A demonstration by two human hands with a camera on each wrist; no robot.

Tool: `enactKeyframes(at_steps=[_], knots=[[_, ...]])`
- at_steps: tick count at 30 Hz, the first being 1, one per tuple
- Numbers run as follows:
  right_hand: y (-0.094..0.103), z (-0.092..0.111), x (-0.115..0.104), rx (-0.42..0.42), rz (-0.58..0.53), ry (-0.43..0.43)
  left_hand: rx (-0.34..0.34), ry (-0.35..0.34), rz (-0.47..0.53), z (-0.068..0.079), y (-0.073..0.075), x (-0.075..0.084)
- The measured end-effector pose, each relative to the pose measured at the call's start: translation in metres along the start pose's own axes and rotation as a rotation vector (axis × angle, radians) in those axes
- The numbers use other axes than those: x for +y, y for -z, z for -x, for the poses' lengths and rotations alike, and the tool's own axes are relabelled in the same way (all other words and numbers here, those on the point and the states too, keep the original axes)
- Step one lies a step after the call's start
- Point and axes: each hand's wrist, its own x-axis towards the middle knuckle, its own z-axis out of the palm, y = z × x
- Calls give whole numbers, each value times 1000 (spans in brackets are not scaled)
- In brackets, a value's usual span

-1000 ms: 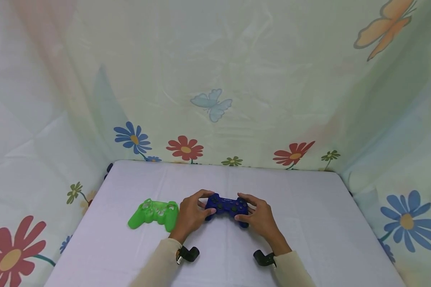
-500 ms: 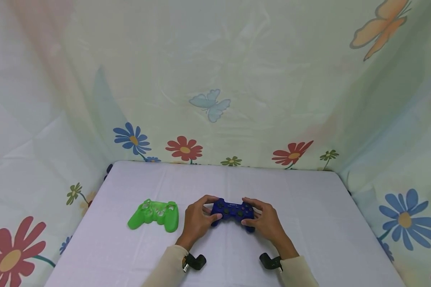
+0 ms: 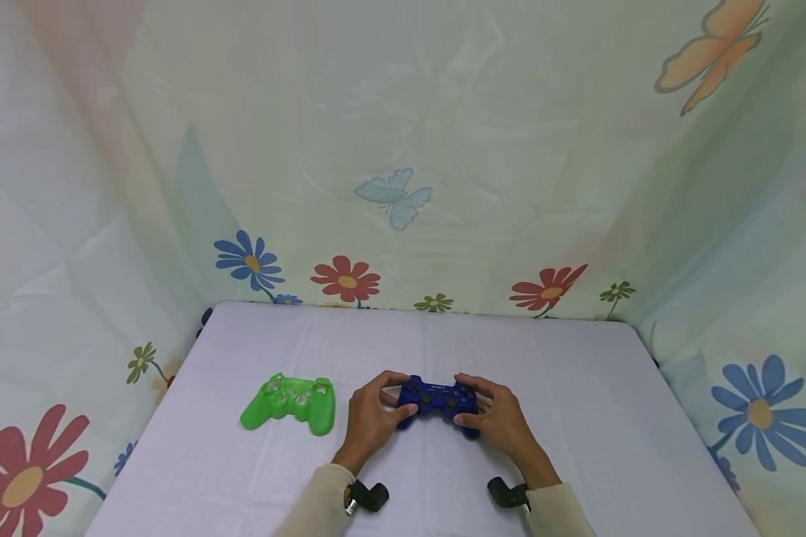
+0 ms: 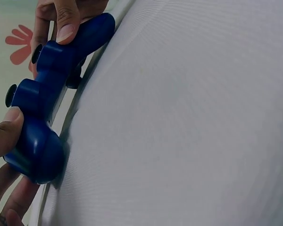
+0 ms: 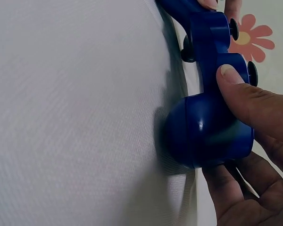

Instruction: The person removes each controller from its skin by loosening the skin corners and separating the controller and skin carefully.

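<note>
A blue game controller (image 3: 438, 399) is held between both hands over the middle of the table, its face with sticks and buttons turned up. My left hand (image 3: 368, 416) grips its left end, thumb on top and fingers around the far edge and beneath. At the other end my right hand (image 3: 504, 418) holds it the same way. In the right wrist view the thumb presses on the controller (image 5: 210, 127) near a stick, with fingers under the grip. The left wrist view shows the controller (image 4: 37, 141) side-on. A green silicone controller cover (image 3: 290, 403) lies left of my left hand.
The table (image 3: 564, 373) has a white cloth. Flower-printed curtains (image 3: 295, 149) hang behind it and at both sides. A small black camera is strapped to each wrist. A dark object (image 3: 206, 316) shows at the table's far left corner.
Both hands have moved a little right and nearer to me with the blue controller between them, mostly in the first half second. The green cover stays where it was.
</note>
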Motion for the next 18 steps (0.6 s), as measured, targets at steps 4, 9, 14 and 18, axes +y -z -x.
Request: enactKeyframes(at_steps=[4,9,14,18], knots=[[0,0,1,-8,-7,3,-2,8,26,1,-1,-2],[0,0,6,-21,-24,9,0,26,89,3,-3,-9],[-2,1,9,-18,-43,24,-3,46,112,4,-3,-11],[-1,2,10,-20,-43,28,-4,50,108,4,-4,-11]])
